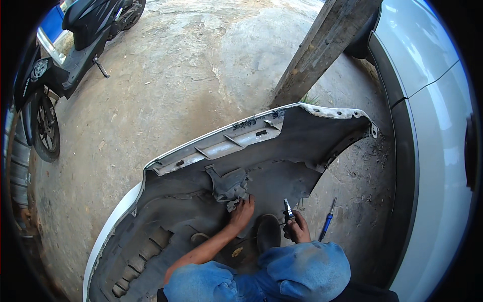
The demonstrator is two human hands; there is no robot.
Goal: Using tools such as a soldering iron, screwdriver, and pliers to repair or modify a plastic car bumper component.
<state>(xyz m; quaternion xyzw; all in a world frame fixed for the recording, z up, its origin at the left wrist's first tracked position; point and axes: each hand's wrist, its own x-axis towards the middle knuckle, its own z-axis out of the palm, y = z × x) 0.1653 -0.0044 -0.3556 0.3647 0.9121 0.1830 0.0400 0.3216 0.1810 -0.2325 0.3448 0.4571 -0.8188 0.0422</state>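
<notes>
A large car bumper [282, 173] lies on the ground before me, its dark inner side up and its white rim on the far side. My left hand [243, 211] reaches into it, fingers closed at the near edge of a ragged, dusty grey plastic piece [230, 185]. Part of that grip is hidden behind the hand. Farther right, my right hand [298, 229] is wrapped round a small hand tool [288, 209] with a bright metal tip pointing up and away; its exact kind is unclear. To the right of this hand lies a blue-handled soldering iron [327, 221].
A white car [437, 131] with dark lower trim runs along the right. Beyond the bumper stands a slanted wooden post [322, 50]. At far left is a black motorbike [75, 55] on concrete ground [176, 75]. My dark shoe [268, 234] is between my hands, below the bumper's middle.
</notes>
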